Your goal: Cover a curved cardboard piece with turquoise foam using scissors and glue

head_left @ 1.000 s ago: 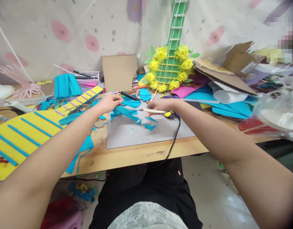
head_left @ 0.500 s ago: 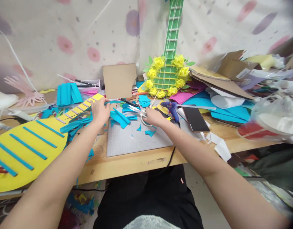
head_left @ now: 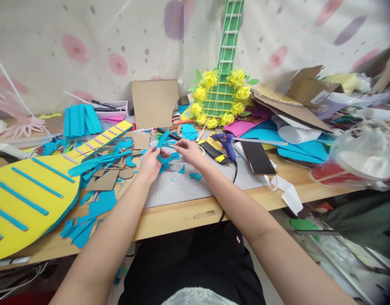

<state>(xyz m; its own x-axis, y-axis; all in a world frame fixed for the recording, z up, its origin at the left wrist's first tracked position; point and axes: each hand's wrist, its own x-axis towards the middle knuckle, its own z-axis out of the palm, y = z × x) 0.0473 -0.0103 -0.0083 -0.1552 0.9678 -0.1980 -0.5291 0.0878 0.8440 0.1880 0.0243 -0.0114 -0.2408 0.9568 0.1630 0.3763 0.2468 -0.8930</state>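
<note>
My left hand [head_left: 151, 164] is closed on a strip of blue craft foam or paper [head_left: 163, 140], which stands up from the fingertips. A curved blue piece [head_left: 164, 159] hangs just below, by the same fingers. My right hand [head_left: 190, 152] is close by on the right, its fingers bent together in a pinch; whatever they hold is too small to make out. Beside its wrist shows a pale ring [head_left: 202, 150], apparently a scissors handle, mostly hidden. Under both hands lies a grey cutting mat [head_left: 182, 192] with blue scraps [head_left: 195, 176].
A yellow guitar-shaped cutout [head_left: 29, 203] lies left, beside blue and cardboard offcuts [head_left: 102, 180]. Behind stands a green one [head_left: 226, 63] with yellow flowers. To the right are a utility knife [head_left: 215, 152], a blue glue gun [head_left: 226, 144], a phone [head_left: 258, 156] and a bagged tub [head_left: 350, 165].
My left hand has moved right and nearer with the blue strip, now beside my right hand. My right hand has shifted slightly left, and the scissors show less. The view has turned slightly.
</note>
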